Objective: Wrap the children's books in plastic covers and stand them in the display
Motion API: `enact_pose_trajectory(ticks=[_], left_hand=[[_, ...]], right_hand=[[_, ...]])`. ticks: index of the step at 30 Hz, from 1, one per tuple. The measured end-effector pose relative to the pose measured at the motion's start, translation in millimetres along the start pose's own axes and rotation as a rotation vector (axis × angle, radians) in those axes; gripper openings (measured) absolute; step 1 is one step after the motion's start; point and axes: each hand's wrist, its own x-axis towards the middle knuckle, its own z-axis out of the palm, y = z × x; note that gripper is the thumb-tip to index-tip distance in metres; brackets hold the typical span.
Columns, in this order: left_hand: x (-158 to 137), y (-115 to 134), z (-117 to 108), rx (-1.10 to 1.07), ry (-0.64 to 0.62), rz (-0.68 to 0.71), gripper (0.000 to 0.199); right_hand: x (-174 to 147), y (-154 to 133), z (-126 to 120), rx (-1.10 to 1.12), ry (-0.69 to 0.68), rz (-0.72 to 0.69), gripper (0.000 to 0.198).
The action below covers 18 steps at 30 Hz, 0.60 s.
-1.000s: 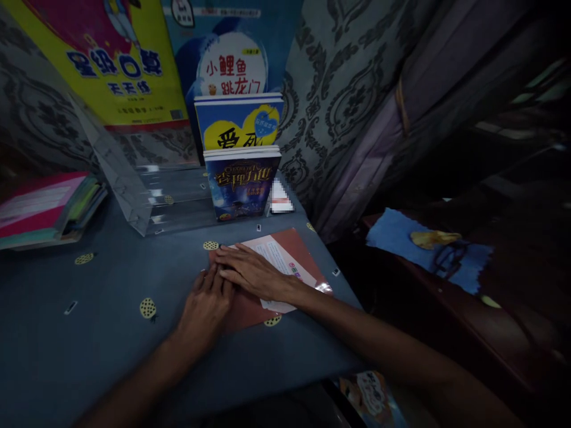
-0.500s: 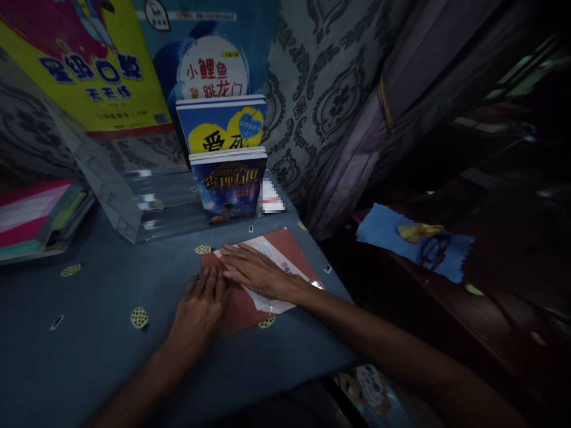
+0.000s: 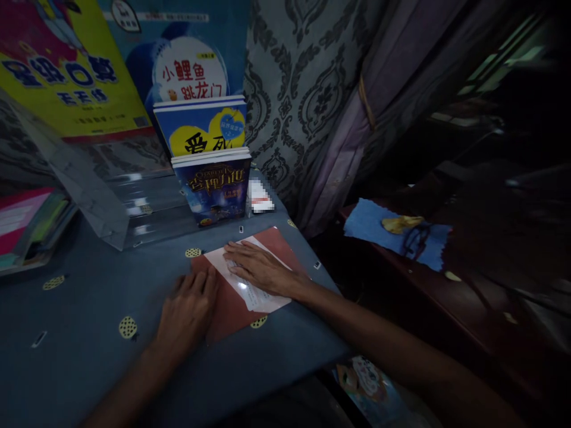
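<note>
A flat reddish-brown booklet or folder lies slantwise on the blue table cover. Across it runs a white printed strip, and a shine on the surface looks like clear plastic. Laid flat over the strip, my right hand has its fingers stretched out to the left. My left hand rests at the left edge of the booklet, fingers a little bent and fingertips at its border. It grips nothing that I can see. Part of the strip's print is hidden beneath my right hand.
Upright books, the nearest a dark blue book, stand behind the booklet, beside a clear plastic stand. A stack of books lies at the left. Beyond the table's right edge, a blue cloth lies on a dark red surface.
My left hand has drawn back slightly to the left, off more of the reddish-brown surface. My right hand stays flat on the strip. The whole view has shifted a little.
</note>
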Motion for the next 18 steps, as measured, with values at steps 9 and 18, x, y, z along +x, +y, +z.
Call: enact_pose_trajectory(ticks=[9, 18], left_hand=[[22.3, -20.6, 15.9, -0.114, 0.193, 0.050, 0.028], [19.5, -21.1, 21.7, -0.078, 0.231, 0.056, 0.030]], right_hand=[[-1.7, 2.0, 1.3, -0.023, 0.007, -0.012, 0.042], [-23.6, 32.1, -9.4, -0.027, 0.082, 0.051, 0.043]])
